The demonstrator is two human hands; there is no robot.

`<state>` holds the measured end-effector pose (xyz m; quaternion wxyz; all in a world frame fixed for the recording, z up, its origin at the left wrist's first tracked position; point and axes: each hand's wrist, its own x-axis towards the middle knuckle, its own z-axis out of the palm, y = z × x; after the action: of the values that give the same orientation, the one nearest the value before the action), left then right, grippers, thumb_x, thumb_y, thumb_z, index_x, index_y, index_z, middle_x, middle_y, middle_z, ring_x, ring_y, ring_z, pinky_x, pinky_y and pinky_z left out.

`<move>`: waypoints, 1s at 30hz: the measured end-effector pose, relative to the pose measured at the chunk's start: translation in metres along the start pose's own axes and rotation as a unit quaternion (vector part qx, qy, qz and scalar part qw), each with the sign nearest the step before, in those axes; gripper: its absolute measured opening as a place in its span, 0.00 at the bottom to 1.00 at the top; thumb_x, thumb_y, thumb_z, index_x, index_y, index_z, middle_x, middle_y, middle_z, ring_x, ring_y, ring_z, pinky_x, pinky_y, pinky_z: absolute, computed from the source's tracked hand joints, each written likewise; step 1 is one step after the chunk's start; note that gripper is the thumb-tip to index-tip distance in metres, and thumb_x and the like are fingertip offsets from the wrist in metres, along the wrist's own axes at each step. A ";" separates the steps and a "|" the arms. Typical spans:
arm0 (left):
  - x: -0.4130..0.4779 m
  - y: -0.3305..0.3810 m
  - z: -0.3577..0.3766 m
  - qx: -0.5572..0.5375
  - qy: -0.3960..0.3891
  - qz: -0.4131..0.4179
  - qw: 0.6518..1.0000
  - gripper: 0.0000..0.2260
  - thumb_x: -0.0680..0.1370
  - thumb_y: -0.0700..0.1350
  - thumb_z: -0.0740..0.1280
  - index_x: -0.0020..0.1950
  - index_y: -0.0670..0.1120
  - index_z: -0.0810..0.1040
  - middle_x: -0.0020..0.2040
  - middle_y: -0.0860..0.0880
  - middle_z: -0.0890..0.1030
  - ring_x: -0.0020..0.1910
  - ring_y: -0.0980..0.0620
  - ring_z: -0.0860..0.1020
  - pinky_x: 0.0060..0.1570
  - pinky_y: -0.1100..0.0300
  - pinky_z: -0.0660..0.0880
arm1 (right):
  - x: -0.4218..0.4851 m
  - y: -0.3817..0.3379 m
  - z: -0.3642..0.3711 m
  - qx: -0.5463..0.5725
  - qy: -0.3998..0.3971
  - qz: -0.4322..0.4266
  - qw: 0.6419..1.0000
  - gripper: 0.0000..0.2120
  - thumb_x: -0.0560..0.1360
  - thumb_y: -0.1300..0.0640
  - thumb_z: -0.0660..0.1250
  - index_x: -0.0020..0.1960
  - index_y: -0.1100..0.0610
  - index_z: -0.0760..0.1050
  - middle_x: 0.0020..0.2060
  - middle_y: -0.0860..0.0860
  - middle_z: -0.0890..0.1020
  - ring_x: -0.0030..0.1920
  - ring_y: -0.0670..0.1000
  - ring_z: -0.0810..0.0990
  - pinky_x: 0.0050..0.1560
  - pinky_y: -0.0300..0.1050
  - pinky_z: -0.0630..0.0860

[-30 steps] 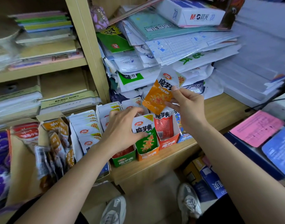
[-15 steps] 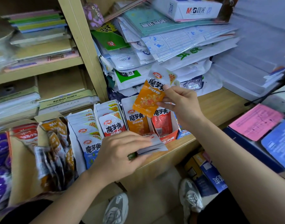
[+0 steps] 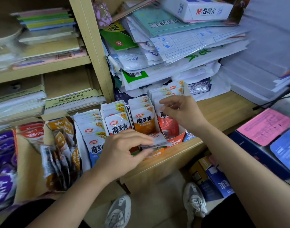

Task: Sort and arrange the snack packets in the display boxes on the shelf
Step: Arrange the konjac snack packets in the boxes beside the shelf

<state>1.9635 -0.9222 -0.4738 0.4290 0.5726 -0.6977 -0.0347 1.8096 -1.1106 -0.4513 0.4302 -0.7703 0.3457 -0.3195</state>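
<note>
Partway. Snack packets point(image 3: 143, 122) stand in upright rows left of red display box point(image 3: 177, 141), mostly sorted. Left hand point(image 3: 124, 150) pinches thin packet stack point(image 3: 155, 141) at box's front-left corner, not yet placed. Right hand point(image 3: 182, 111) curled over box's packets, grip unclear. Loose packets point(image 3: 58, 153) far left of box, unsorted.

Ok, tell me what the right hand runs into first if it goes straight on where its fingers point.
The right hand points left, so it would probably meet the orange packets first; depth is unclear, and it may brush the tops of the red packets beneath it.

free: bare shelf point(image 3: 223, 116) right of boxes point(image 3: 178, 139) | blocked: paper pile point(image 3: 182, 51) behind
</note>
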 end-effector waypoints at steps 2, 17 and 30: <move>0.001 0.000 0.000 0.020 0.004 -0.011 1.000 0.07 0.73 0.46 0.78 0.50 0.49 0.88 0.49 0.57 0.86 0.50 0.61 0.83 0.49 0.56 0.81 | -0.001 0.002 -0.009 0.006 0.022 -0.003 1.000 0.06 0.76 0.60 0.73 0.50 0.51 0.84 0.40 0.46 0.84 0.35 0.39 0.78 0.41 0.35 0.77; 0.024 -0.004 0.010 0.037 0.026 -0.152 0.987 0.06 0.76 0.51 0.74 0.51 0.55 0.86 0.47 0.63 0.83 0.48 0.62 0.81 0.46 0.55 0.80 | -0.002 0.027 -0.026 -0.163 0.008 -0.047 0.985 0.23 0.73 0.59 0.75 0.66 0.51 0.75 0.55 0.46 0.79 0.57 0.52 0.77 0.53 0.43 0.71; 0.028 -0.004 0.002 -0.021 0.119 -0.153 0.981 0.04 0.75 0.42 0.75 0.49 0.47 0.88 0.45 0.58 0.85 0.46 0.59 0.83 0.48 0.62 0.79 | -0.063 0.002 0.004 -0.140 -0.127 -0.045 0.981 0.38 0.68 0.47 0.80 0.74 0.47 0.68 0.62 0.44 0.78 0.60 0.44 0.76 0.60 0.46 0.76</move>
<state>1.9663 -0.9478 -0.4612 0.5105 0.6634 -0.5451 -0.0459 1.7767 -1.0587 -0.4669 0.3442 -0.8719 0.2945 -0.1861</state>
